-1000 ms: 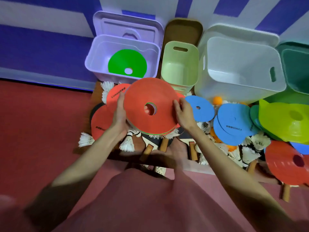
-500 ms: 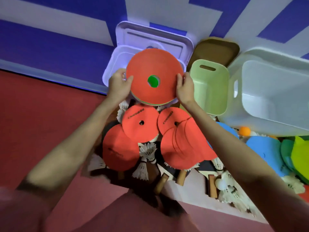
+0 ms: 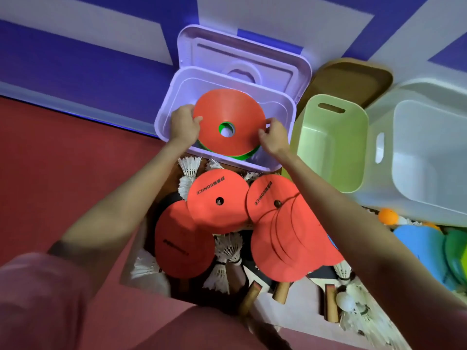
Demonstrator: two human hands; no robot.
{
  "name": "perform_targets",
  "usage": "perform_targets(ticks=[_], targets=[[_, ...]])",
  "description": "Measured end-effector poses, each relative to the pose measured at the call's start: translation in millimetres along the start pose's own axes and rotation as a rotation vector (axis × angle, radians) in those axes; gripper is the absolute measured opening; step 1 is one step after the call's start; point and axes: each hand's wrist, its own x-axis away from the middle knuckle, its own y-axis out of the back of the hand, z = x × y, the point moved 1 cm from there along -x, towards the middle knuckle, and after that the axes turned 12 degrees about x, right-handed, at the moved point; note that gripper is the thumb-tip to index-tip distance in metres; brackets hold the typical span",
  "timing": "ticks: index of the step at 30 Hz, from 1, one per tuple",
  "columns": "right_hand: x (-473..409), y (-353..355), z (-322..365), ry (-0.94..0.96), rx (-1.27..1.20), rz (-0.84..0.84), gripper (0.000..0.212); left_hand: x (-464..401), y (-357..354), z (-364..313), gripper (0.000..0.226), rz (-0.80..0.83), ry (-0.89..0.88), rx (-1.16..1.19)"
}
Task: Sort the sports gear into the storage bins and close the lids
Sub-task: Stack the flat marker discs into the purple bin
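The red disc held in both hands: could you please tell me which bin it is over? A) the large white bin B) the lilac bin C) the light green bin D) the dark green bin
B: the red disc, held by the left hand and right hand, sits over the open lilac bin.
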Motion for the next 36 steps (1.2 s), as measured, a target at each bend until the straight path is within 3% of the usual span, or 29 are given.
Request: perform_targets(ticks=[6, 13, 18, 24, 29, 36], targets=[[20.5, 9.1, -2.5, 0.156, 0.232, 0.006, 0.038, 9.4, 1.1, -5.9, 0.036, 0.081, -0.008, -0.136], [105.1, 59.0, -53.5, 0.352, 0.143, -0.222, 0.052, 85.5, -20.1, -64.1, 0.036, 0.108, -0.425, -0.016], [175.9, 102.2, -140.0, 0.223, 0.142, -0.325, 0.056, 158.5, -66.5, -108.0, 0.035, 0.189, -0.588, 0.074], [243.4, 145.0, -261.1, 0.036, 0.097, -0.392, 0.051, 248.4, -148.4, -152.6, 0.037, 0.356, -0.650, 0.112], [294.0, 169.6, -344.2, 0.012, 0.091, -0.404, 0.050, 322.3, -223.5, -191.8, 0.039, 0.484, -0.688, 0.059], [341.9, 211.6, -447.0, -0.054, 0.121, -0.547, 0.047, 402.5, -306.8, -235.4, 0.035, 0.604, -0.752, 0.025]])
